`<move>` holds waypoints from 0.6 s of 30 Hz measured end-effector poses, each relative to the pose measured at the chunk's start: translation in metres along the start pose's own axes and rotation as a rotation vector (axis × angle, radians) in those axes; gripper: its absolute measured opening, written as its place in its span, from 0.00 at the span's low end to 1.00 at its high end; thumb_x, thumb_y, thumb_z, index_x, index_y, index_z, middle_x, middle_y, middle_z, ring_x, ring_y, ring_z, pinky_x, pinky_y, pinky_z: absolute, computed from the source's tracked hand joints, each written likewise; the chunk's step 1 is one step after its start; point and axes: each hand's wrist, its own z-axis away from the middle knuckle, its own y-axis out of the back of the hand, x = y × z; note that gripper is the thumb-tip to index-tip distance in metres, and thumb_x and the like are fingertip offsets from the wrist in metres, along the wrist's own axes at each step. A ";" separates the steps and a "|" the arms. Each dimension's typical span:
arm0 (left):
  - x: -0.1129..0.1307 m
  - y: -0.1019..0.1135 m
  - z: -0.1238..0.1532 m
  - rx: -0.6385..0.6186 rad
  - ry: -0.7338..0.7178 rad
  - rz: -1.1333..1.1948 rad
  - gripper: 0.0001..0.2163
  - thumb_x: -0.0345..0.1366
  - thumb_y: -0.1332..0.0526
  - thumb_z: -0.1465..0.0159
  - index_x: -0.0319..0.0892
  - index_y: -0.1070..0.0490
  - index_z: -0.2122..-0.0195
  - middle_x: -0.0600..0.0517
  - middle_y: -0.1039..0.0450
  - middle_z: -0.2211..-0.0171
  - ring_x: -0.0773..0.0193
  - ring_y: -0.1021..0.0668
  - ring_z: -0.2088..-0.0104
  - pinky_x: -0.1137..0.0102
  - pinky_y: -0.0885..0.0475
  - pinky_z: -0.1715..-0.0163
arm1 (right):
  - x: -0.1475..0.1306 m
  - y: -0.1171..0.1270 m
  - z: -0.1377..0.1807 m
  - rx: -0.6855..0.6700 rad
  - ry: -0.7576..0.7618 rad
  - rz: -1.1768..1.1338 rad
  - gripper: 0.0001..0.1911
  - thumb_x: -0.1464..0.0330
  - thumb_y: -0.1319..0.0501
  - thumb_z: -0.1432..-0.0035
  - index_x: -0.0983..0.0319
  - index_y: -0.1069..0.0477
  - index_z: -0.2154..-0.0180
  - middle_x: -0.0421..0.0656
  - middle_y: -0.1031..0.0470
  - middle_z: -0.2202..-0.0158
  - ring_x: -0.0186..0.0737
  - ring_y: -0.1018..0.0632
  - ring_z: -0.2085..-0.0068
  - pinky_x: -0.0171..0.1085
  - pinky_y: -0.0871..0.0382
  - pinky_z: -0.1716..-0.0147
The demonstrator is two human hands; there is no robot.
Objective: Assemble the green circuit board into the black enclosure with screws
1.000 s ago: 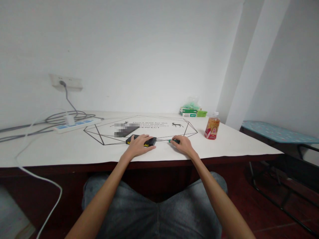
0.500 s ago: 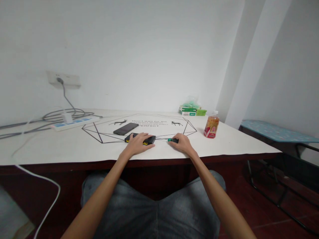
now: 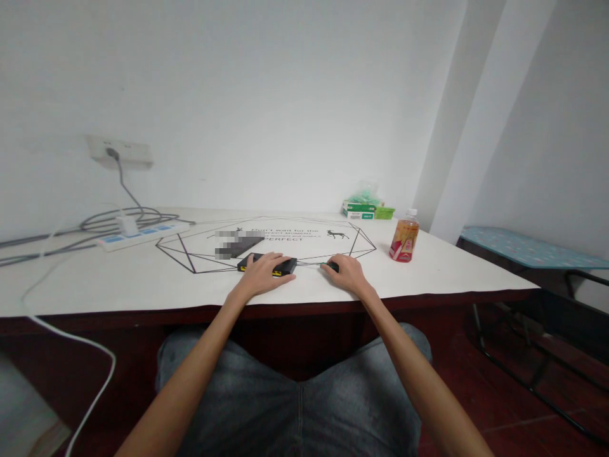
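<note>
My left hand (image 3: 261, 277) lies flat, fingers stretched out, on top of a small black box with yellow ports (image 3: 285, 266) on the white table (image 3: 143, 282). My right hand (image 3: 346, 275) is curled around a green-handled screwdriver (image 3: 331, 266), whose thin shaft points left toward the black box. A dark phone (image 3: 238, 245) lies just behind the box, partly blurred.
An orange drink bottle (image 3: 404, 241) stands to the right. Green boxes (image 3: 364, 211) sit at the back by the wall. A power strip (image 3: 143, 234) with coiled cables (image 3: 114, 221) is at the left. A white cable (image 3: 71, 339) hangs off the table's front edge. A folding cot (image 3: 528, 254) is on the right.
My right hand has closed further over the screwdriver handle, hiding most of the green. The view has shifted slightly; my left hand stays on the box.
</note>
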 end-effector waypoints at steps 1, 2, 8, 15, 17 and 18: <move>0.000 0.000 0.000 0.000 0.000 -0.002 0.30 0.62 0.45 0.39 0.55 0.31 0.40 0.46 0.34 0.37 0.42 0.34 0.37 0.40 0.50 0.39 | 0.001 0.000 0.000 0.000 -0.001 0.007 0.16 0.56 0.43 0.35 0.60 0.24 0.63 0.45 0.22 0.63 0.40 0.24 0.61 0.35 0.42 0.66; 0.000 0.000 0.000 0.000 0.001 -0.003 0.30 0.62 0.45 0.39 0.55 0.31 0.40 0.46 0.34 0.37 0.42 0.35 0.37 0.40 0.50 0.39 | 0.001 0.000 0.000 -0.001 0.000 0.015 0.16 0.55 0.42 0.36 0.60 0.24 0.65 0.45 0.22 0.62 0.40 0.24 0.61 0.35 0.42 0.66; 0.002 0.001 0.000 -0.002 0.003 0.003 0.30 0.62 0.45 0.39 0.54 0.31 0.40 0.46 0.34 0.37 0.42 0.34 0.37 0.40 0.50 0.39 | -0.001 0.000 0.001 0.028 0.046 0.044 0.13 0.56 0.38 0.40 0.59 0.26 0.61 0.43 0.23 0.59 0.39 0.25 0.62 0.35 0.45 0.69; 0.001 -0.001 0.001 -0.001 0.004 0.004 0.30 0.62 0.45 0.38 0.54 0.31 0.40 0.46 0.34 0.37 0.43 0.34 0.37 0.39 0.51 0.39 | -0.004 -0.001 0.001 -0.023 -0.036 0.094 0.16 0.53 0.40 0.39 0.57 0.28 0.57 0.44 0.21 0.66 0.44 0.23 0.63 0.36 0.48 0.70; 0.001 0.000 0.001 0.002 0.004 0.008 0.30 0.62 0.45 0.39 0.54 0.31 0.40 0.46 0.34 0.37 0.43 0.34 0.37 0.39 0.51 0.39 | -0.003 -0.001 0.001 -0.012 -0.045 0.090 0.16 0.53 0.40 0.39 0.57 0.27 0.58 0.44 0.21 0.66 0.44 0.23 0.63 0.36 0.48 0.70; 0.002 0.001 0.001 0.007 0.003 0.010 0.30 0.62 0.45 0.39 0.53 0.30 0.41 0.45 0.33 0.37 0.43 0.34 0.38 0.39 0.50 0.39 | -0.003 -0.002 0.001 -0.003 -0.051 0.088 0.16 0.53 0.40 0.39 0.57 0.27 0.58 0.45 0.21 0.66 0.44 0.23 0.63 0.36 0.48 0.70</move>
